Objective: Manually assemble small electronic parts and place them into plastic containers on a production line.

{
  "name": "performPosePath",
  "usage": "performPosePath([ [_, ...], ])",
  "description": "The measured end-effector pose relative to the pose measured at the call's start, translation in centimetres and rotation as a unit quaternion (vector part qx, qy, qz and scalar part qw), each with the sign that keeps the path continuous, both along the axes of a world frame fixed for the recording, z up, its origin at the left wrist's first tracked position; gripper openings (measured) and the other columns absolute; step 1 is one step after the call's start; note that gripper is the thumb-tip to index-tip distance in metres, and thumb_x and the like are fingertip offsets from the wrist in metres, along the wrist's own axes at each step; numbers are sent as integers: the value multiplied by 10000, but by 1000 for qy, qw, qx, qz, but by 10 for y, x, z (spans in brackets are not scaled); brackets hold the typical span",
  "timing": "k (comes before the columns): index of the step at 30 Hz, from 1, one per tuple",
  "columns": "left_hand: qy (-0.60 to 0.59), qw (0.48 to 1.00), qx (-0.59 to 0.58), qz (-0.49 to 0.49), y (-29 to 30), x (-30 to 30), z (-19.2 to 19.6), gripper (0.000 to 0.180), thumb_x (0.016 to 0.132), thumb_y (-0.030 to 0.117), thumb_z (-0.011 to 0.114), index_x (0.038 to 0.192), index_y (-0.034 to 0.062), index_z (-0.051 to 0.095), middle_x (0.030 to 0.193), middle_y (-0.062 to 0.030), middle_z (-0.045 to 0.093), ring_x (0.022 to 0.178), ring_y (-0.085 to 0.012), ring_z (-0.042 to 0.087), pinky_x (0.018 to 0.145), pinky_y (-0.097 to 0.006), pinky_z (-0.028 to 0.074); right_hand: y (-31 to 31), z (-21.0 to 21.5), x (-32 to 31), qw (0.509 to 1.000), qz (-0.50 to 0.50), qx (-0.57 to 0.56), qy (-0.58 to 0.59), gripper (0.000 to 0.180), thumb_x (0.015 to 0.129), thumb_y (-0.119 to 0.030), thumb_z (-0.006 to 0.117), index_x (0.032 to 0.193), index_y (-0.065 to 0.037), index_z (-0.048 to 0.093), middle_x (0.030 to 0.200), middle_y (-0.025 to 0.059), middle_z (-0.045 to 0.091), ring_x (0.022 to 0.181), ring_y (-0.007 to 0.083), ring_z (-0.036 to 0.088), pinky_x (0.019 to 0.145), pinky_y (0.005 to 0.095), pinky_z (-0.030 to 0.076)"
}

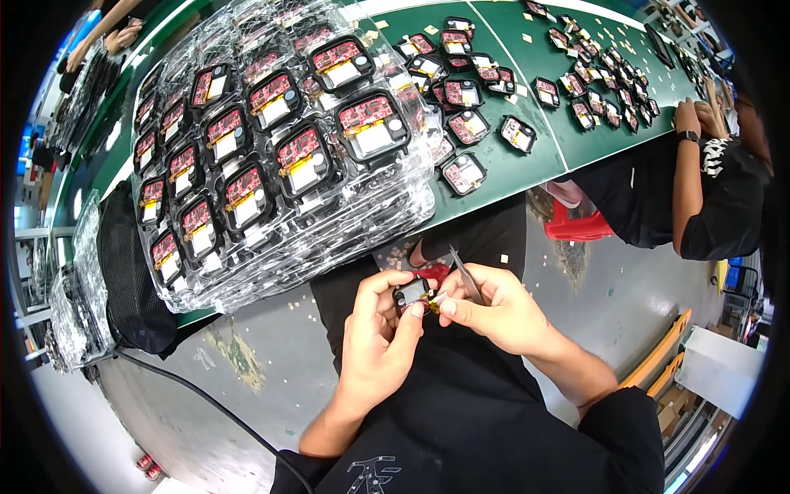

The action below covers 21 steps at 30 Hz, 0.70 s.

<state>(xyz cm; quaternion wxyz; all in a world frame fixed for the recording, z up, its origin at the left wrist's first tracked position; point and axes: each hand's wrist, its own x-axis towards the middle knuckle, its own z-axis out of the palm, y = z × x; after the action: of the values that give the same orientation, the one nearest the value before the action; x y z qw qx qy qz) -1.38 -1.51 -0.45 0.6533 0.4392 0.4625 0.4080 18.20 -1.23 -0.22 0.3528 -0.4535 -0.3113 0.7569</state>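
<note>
My left hand (377, 329) grips a small black electronic module (411, 292) with a red circuit board, held over my lap below the table's edge. My right hand (485, 305) touches the module's right side with thumb and fingertip and also carries metal tweezers (466, 273) that point up and left. On the green table, a stack of clear plastic trays (329, 222) holds several of the same black-and-red modules in rows.
Loose modules (465, 123) and small beige tabs lie scattered across the green table (543, 156). A person in black sits at the right with hands at the table (695, 123). A black mesh bag (127, 272) hangs at the left; a black cable (197, 395) crosses the grey floor.
</note>
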Motion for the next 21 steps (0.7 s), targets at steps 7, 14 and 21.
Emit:
performPosePath([
  [7, 41, 999, 14, -8, 0, -1, -3, 334, 993, -66, 618, 1319, 6, 616, 904, -3, 670, 710, 6, 505, 602, -180, 402, 3, 10, 5, 967, -10, 176, -185, 143, 926, -50, 778, 1037, 25, 726, 943, 55, 696, 781, 101, 637, 676, 244, 514],
  [14, 98, 993, 66, -23, -1, 0, -9, 362, 961, -58, 640, 1310, 35, 664, 819, 26, 644, 634, 11, 459, 546, -189, 369, 4, 13, -3, 892, -24, 365, -266, 249, 793, 125, 775, 1024, 36, 741, 979, 135, 718, 858, 235, 747, 732, 317, 596],
  [21, 87, 994, 66, -16, -3, 2, -8, 442, 948, -71, 635, 1381, 14, 625, 810, 6, 637, 624, 2, 451, 551, -192, 379, 1, 6, -8, 848, -24, 419, -324, 284, 755, 147, 754, 1008, 19, 731, 946, 147, 718, 819, 279, 735, 718, 324, 599],
])
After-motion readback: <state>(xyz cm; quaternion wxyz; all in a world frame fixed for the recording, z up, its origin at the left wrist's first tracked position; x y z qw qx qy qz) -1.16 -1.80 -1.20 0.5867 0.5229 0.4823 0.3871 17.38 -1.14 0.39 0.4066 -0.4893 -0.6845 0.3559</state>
